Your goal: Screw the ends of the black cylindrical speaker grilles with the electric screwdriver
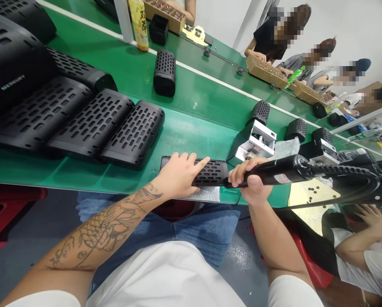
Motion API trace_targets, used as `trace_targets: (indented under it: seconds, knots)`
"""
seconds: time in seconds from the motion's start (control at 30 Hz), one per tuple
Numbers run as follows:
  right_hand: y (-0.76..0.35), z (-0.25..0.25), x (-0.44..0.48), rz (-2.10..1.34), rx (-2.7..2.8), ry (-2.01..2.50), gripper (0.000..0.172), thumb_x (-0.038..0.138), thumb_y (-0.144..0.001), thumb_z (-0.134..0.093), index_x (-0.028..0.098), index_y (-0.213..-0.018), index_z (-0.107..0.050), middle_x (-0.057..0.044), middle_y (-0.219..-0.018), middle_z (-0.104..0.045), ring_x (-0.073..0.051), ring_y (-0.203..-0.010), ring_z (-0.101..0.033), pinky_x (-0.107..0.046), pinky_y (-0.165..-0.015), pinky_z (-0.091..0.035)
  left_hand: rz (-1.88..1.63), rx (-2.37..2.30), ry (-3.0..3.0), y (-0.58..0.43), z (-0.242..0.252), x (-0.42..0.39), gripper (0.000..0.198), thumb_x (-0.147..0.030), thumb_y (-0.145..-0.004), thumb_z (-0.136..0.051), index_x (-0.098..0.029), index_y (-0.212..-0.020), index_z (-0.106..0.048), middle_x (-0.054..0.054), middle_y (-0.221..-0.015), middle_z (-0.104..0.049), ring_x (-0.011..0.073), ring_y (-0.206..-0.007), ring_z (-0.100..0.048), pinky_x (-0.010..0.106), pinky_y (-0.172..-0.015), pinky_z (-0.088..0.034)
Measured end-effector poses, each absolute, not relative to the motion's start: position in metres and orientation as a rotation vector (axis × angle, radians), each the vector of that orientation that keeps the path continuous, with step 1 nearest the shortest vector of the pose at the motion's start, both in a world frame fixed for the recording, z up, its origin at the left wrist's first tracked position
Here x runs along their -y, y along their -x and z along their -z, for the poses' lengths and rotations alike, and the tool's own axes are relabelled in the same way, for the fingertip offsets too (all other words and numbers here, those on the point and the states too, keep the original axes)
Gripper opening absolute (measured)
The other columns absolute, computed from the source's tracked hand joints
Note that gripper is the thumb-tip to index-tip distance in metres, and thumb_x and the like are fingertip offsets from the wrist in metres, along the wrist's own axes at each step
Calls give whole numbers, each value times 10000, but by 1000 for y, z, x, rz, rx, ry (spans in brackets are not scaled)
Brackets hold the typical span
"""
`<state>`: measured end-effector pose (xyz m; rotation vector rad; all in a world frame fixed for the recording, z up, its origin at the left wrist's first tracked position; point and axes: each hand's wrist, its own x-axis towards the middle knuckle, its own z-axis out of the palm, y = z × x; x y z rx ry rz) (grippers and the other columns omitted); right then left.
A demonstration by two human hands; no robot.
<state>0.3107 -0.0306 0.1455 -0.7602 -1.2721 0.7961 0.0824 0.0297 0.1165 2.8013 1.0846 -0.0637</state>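
Note:
My left hand [181,174] grips a black perforated speaker case [213,172] lying on its side at the near edge of the green table. Its fingers reach over the top, the index finger points right, and the thumb is at the near side. My right hand [253,181] is wrapped around a black electric screwdriver [283,170], held almost level. The screwdriver's tip end meets the right end of the case; the bit and any screw there cannot be made out. Just behind my right hand stands a white-fronted screw feeder [255,143].
Several larger black perforated cases [133,134] fill the left side. A smaller case [164,72] stands upright farther back, near a yellow bottle [139,25]. Yellow paper with small black discs [312,196] lies right. Co-workers sit across the table; another person [363,247] is close at right.

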Motion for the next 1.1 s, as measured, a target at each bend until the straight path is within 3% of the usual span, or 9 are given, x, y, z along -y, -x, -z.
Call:
trace_targets:
  seconds: [0.43,0.57,0.77,0.97,1.1]
  knots:
    - [-306,-145,28,-838,1311,764,483,652,-912,-995,299,-1022,-683,128,-546,-609,-119,-365,-516,-272,-461,-541,107,-1086,-2797,-84,-119,-29,1057,-585,-1036,-849,-203,-1915,-402,270,-1522,-718,466,-1278,-720,510,-979,-454]
    - [-304,-142,30,-814,1324,736,467,608,-925,-995,301,-964,-645,132,-552,-597,-107,-357,-497,-256,-443,-521,93,-1083,-2782,-85,-119,-28,1063,-568,-1035,-856,-205,-1919,-393,276,-1551,-710,476,-1310,-712,517,-1007,-445]
    - [-303,-140,26,-866,1319,824,610,736,-869,-998,303,-884,-569,138,-536,-524,-96,-349,-434,-263,-415,-477,83,-1088,-2766,-86,-119,-27,1048,-559,-1028,-858,-213,-1908,-405,277,-1577,-705,485,-1324,-701,528,-1038,-435]
    - [-304,-137,26,-888,1381,716,478,611,-950,-973,305,-925,-607,128,-572,-558,-106,-362,-465,-273,-415,-479,75,-1095,-2791,-86,-118,-25,1036,-554,-1037,-851,-198,-1902,-405,284,-1569,-697,491,-1338,-695,532,-1043,-431]
    - [-305,-135,25,-859,1361,773,494,655,-930,-981,312,-992,-631,138,-559,-551,-113,-360,-458,-285,-410,-474,77,-1100,-2784,-87,-118,-28,1047,-568,-1031,-848,-191,-1900,-402,281,-1569,-700,482,-1336,-699,527,-1048,-439]
